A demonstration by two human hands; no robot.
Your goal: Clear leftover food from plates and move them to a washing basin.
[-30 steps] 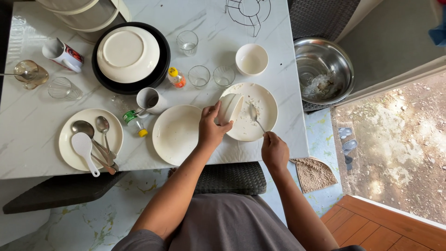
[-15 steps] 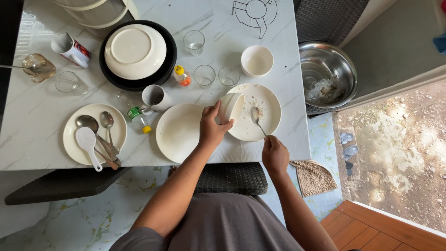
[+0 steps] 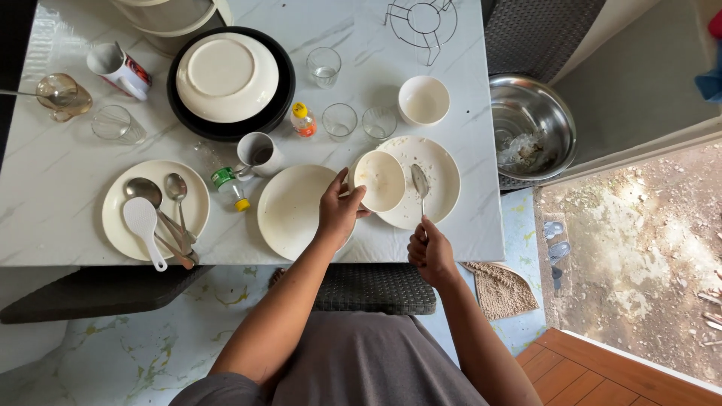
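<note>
Near the table's (image 3: 60, 233) left edge a cream plate (image 3: 120, 207) carries two metal spoons (image 3: 162, 207) and a white ladle (image 3: 144, 225). Toward the far edge a black tray (image 3: 278, 98) holds an upturned cream dish (image 3: 232, 77). Just beside it stand a small orange bottle (image 3: 303, 120), three clear glasses (image 3: 340, 120) and a white bowl (image 3: 423, 100). A grey mug (image 3: 259, 154) and a green-capped bottle (image 3: 230, 188) sit near the middle, next to an empty cream plate (image 3: 289, 210). A wire trivet (image 3: 423, 21) lies at the far edge. Off the right edge sits a steel basin (image 3: 532, 124).
</note>
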